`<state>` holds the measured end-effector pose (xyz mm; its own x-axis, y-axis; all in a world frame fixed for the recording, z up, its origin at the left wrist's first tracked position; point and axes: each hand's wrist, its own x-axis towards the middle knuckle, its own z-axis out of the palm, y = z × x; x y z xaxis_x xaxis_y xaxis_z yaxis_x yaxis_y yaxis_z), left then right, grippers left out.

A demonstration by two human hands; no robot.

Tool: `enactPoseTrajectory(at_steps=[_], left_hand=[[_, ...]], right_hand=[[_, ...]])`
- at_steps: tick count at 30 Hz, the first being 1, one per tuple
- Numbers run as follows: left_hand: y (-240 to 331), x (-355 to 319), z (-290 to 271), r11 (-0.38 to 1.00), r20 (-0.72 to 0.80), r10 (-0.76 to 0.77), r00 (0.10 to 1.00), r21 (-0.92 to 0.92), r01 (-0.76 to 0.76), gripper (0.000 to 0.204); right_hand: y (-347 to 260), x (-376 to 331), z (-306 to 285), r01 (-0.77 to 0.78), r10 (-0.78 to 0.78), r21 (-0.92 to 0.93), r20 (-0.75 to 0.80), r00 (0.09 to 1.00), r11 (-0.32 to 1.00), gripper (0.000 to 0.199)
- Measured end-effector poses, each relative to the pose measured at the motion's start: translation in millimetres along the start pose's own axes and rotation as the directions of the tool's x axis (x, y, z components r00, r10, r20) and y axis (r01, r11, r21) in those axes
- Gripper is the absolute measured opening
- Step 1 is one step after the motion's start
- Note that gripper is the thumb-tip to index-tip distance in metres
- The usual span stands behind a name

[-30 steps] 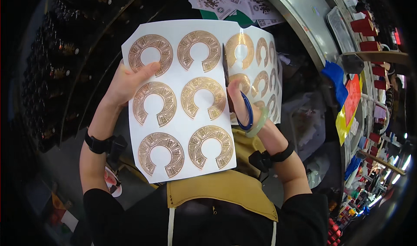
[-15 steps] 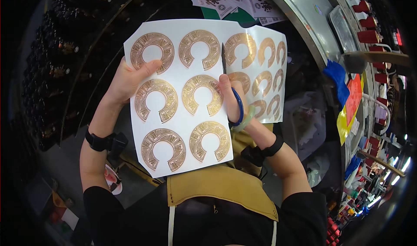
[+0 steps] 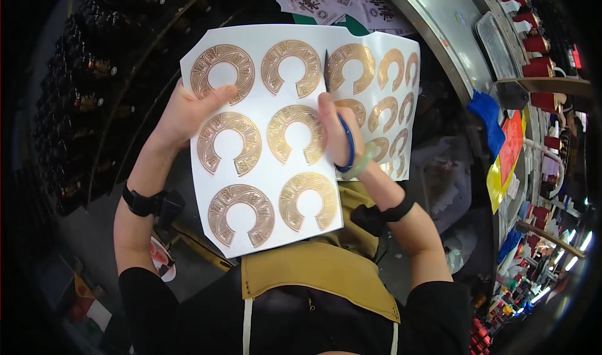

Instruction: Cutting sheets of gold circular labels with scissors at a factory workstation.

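White sheet with gold rings, seen from above; clock directions are taken from the middle of the picture. The sheet [image 3: 266,178] hangs in mid-air at 12 o'clock from the apron [image 3: 313,267], its lower edge near the bib; whether they touch cannot be told. Left hand [image 3: 186,112], at 10 o'clock: thumb flat on the front, the sheet pinched against fingers hidden behind. Right hand [image 3: 337,129], at 1 o'clock: curled around the scissors [image 3: 327,73], thumb uppermost; a dark blade points to 12 between two columns of rings [image 3: 279,129]. How wide the blades stand apart cannot be told.

Likely faults. (a) The gap between columns is narrow; a slight turn of the right wrist toward 11 or 1 o'clock could nick a ring. (b) The part toward 2 o'clock curls back without visible support; its pull could skew the slit or tear it. (c) With one pinch at the far left edge, the sheet could swing or buckle ahead of the blade. (d) The green bracelet [image 3: 362,165], beside the slit, could snag the loose edge and crease it.
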<state>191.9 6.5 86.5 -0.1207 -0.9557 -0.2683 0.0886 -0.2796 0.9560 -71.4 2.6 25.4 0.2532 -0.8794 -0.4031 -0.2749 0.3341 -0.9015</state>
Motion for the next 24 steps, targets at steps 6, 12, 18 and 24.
enactPoseTrajectory(at_steps=[6,12,18,24], left_hand=[[-2.6,3.5,-2.8,0.997,0.033,-0.003,0.999,0.080,0.001,0.025],[-1.2,1.4,1.7,0.998,0.066,-0.058,0.996,0.017,0.057,0.026],[4.7,1.1,0.5,0.999,0.048,-0.039,0.998,0.007,0.038,0.026],[-8.3,2.5,-4.3,0.997,0.056,-0.077,0.995,0.032,0.075,0.029]], right_hand=[[24.0,-2.5,13.4,0.092,-0.091,0.008,-0.085,0.992,0.996,0.074],[-4.8,-7.0,-1.6,-0.082,0.031,0.360,0.144,0.989,0.929,0.095],[-20.1,1.8,-19.2,-0.019,0.005,0.103,0.133,0.991,0.995,0.085],[14.2,6.2,3.4,0.037,-0.035,0.086,-0.023,0.999,0.996,0.079]])
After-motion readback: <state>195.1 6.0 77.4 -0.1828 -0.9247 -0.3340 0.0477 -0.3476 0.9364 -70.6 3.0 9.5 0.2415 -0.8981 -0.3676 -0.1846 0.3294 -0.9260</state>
